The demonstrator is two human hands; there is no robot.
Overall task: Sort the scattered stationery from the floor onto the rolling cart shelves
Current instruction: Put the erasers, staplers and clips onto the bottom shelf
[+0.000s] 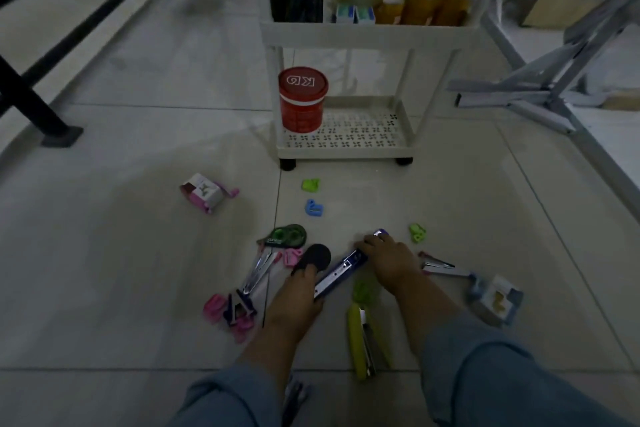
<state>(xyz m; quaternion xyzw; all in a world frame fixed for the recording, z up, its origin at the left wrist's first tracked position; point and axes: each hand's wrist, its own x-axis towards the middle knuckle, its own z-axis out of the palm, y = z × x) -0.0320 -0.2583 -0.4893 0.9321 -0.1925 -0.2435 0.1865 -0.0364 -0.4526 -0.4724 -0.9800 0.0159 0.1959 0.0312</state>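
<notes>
A black metal frame [33,97] slanted across the left side, one leg ending in a flat foot plate [64,137]. On the right stood crossed pale grey metal legs [540,94], with a brown cardboard box [554,0] behind them, blurred in dim light.

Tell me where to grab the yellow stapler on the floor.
Grip the yellow stapler across its middle from above, thumb on one long side, fingers on the other. It lies lengthwise on the floor, long and narrow, metal side turned right, so both long sides look reachable.
</notes>
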